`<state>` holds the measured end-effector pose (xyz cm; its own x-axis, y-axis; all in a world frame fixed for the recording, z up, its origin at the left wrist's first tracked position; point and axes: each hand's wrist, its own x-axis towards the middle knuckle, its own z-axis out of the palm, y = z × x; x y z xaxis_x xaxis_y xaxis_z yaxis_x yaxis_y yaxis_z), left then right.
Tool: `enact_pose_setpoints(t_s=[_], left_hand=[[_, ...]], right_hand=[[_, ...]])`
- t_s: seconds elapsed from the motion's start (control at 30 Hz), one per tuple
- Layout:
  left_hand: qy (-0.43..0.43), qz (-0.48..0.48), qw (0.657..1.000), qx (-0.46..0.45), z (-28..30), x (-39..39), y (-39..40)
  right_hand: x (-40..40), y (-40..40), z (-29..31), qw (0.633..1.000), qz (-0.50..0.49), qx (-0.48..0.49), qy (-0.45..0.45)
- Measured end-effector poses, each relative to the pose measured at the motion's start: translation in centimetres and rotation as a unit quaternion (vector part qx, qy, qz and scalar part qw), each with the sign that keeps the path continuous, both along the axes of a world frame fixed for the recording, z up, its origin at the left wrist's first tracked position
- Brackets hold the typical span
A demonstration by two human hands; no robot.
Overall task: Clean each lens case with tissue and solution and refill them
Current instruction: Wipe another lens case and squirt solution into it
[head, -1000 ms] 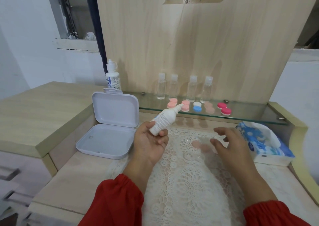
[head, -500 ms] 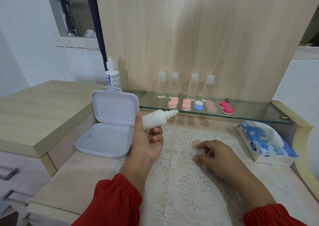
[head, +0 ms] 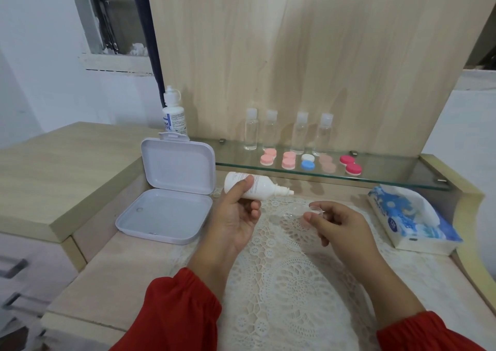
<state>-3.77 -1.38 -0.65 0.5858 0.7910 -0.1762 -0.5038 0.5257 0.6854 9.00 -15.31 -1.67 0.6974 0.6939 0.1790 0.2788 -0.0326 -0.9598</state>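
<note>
Two red sleeves [head: 185, 313] come in at the near edge, one on each side. Between them lies a lace mat [head: 290, 283] on the tabletop [head: 112, 265], with bare wood to its left and a strip of bare wood to its right.

Past the sleeves, the left hand [head: 233, 222] is raised over the mat's left part. Its thumb and curled fingers pinch a small white solution bottle [head: 257, 187], which lies nearly on its side with the tip pointing right. The right hand [head: 338, 224] is just beside it, across a small gap. Its thumb and first finger pinch a clear lens case [head: 308, 211], held just above the mat, and the other fingers are curled. The bottle tip is near the clear case but not touching it.

To the left sits an open white box [head: 163, 216], its lid standing up against the step of a raised side counter [head: 53, 179]. To the right, a blue and white tissue pack [head: 410, 216] lies close to the table's raised right edge.

Farther back, a glass shelf [head: 397, 173] runs across above the table. On it sit five closed lens cases [head: 308, 161]: pink, pink, white and blue, pale pink, and red. Behind them stand four clear little bottles [head: 251, 130], and a bigger white bottle [head: 174, 114] stands at the left end. A wood panel [head: 308, 55] closes off the back.
</note>
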Motion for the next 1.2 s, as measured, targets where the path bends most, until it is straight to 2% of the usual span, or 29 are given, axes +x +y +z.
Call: enact_pose_setpoints(t_s=[0.27, 1.2], left_hand=[[0.026, 0.007, 0.998, 0.061, -0.11, 0.19, -0.35], [0.012, 0.011, 0.996, 0.086, 0.23, -0.03, -0.62]], right_hand=[[-0.05, -0.03, 0.02, 1.000, 0.002, 0.007, -0.005], [0.03, 0.07, -0.13, 1.000, 0.007, 0.005, 0.002]])
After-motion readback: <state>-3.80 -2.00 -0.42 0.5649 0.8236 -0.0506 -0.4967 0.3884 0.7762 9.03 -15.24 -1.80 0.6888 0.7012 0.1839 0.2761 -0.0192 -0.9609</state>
